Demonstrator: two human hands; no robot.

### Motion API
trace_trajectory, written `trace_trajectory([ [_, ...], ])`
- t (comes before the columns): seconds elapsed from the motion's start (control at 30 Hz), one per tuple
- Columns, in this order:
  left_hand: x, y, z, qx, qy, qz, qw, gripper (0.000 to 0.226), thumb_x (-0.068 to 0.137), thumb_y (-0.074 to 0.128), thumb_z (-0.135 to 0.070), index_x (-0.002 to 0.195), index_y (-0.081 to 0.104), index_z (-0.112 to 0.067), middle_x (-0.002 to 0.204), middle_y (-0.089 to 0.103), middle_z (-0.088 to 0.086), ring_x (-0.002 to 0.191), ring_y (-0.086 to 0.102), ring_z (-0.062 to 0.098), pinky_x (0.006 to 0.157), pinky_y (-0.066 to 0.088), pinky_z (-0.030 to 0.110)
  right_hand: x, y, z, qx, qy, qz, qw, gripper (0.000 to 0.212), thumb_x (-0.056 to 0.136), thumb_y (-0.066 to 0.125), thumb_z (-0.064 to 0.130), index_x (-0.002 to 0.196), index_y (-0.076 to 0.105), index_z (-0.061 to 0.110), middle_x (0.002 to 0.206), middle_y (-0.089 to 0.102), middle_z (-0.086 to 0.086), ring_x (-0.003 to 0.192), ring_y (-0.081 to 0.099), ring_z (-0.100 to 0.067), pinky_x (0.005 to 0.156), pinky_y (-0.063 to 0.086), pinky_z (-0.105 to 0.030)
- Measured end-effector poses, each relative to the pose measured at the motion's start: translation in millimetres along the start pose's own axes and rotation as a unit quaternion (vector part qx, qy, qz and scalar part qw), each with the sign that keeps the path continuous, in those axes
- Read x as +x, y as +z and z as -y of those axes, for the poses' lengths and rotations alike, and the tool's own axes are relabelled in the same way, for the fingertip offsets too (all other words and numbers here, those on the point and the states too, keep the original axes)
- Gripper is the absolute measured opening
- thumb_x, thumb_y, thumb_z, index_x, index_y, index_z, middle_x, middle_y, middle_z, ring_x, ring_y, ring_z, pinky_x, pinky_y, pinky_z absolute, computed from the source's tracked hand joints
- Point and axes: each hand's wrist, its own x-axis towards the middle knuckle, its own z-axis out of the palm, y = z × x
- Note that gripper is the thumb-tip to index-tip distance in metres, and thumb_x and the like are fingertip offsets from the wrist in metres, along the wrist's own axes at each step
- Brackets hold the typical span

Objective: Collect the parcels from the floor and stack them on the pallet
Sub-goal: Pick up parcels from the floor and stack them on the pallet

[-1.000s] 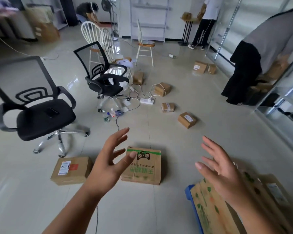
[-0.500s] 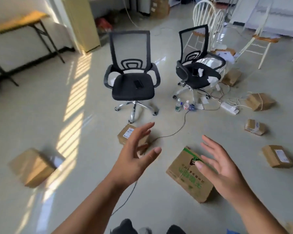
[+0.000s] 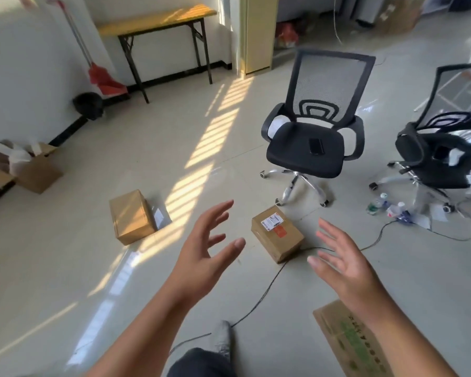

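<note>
A small brown parcel [image 3: 278, 234] with a white label and a red sticker lies on the floor between my hands. My left hand [image 3: 204, 248] hovers to its left, fingers spread, holding nothing. My right hand [image 3: 343, 265] hovers to its right, also spread and empty. Neither touches the parcel. A plain brown parcel [image 3: 132, 216] lies further left in the sunlight. A flat carton with green print [image 3: 348, 341] lies at the bottom right, partly under my right forearm. The pallet is out of view.
A black office chair [image 3: 310, 148] stands just behind the labelled parcel, a second chair [image 3: 443, 159] to its right with bottles and papers below. A black cable [image 3: 264, 289] runs across the floor. An open carton [image 3: 30, 167] and a folding table [image 3: 158, 23] stand along the left wall.
My view has swung left: the green-printed carton slid from centre to the bottom right, and the labelled parcel now lies between my hands. Both hands stayed spread and empty.
</note>
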Motion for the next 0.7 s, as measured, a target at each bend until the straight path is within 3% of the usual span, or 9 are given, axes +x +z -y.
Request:
trace_trajectory([
  [0.13, 52.8, -15.6, 10.8, -0.005, 0.005, 0.031, 0.999, 0.067, 0.087, 0.069, -0.061, 0.15, 0.048, -0.05, 0.152, 0.053, -0.023, 0.142, 0.049, -0.001, 0.108, 0.046, 0.022, 38.7, 8.9, -0.9, -0.006, 0.031, -0.031, 0.999, 0.071, 0.075, 0.076, 0.042, 0.14, 0.05, 0.057, 0.145, 0.053, 0.022, 0.133, 0.053, 0.007, 0.097, 0.046, -0.008],
  [0.27, 113.3, -19.4, 20.6, 0.002, 0.011, 0.081, 0.997, 0.063, 0.091, 0.07, -0.049, 0.149, 0.048, -0.048, 0.152, 0.053, -0.02, 0.142, 0.048, -0.002, 0.104, 0.046, 0.015, 70.1, 11.2, -7.0, 0.005, 0.052, -0.09, 0.995, 0.063, 0.087, 0.075, 0.029, 0.139, 0.051, 0.056, 0.145, 0.053, 0.021, 0.135, 0.051, 0.006, 0.1, 0.045, -0.012],
  [0.33, 144.1, -13.2, 26.4, 0.005, 0.009, 0.113, 0.994, 0.063, 0.091, 0.07, -0.047, 0.149, 0.048, -0.047, 0.152, 0.053, -0.02, 0.142, 0.048, -0.002, 0.105, 0.046, 0.017, 82.2, 7.9, -18.4, 0.014, 0.072, -0.12, 0.99, 0.063, 0.093, 0.074, 0.018, 0.14, 0.05, 0.053, 0.146, 0.053, 0.018, 0.135, 0.051, 0.004, 0.102, 0.044, -0.017],
  [0.47, 202.1, 8.1, 38.1, 0.015, 0.006, 0.16, 0.987, 0.063, 0.09, 0.07, -0.05, 0.149, 0.049, -0.046, 0.151, 0.054, -0.019, 0.142, 0.048, -0.002, 0.106, 0.045, 0.021, 103.8, -1.7, -42.3, 0.038, 0.113, -0.166, 0.979, 0.062, 0.095, 0.072, 0.015, 0.141, 0.05, 0.051, 0.147, 0.052, 0.019, 0.134, 0.052, 0.004, 0.107, 0.044, -0.025],
  [0.7, 311.9, 76.0, 80.7, 0.047, -0.032, 0.219, 0.974, 0.062, 0.09, 0.069, -0.051, 0.149, 0.05, -0.046, 0.151, 0.054, -0.022, 0.143, 0.048, -0.001, 0.113, 0.047, 0.034, 177.6, -43.3, -105.8, 0.063, 0.16, -0.21, 0.962, 0.062, 0.095, 0.071, 0.009, 0.141, 0.05, 0.045, 0.147, 0.052, 0.02, 0.137, 0.049, 0.007, 0.107, 0.045, -0.018],
])
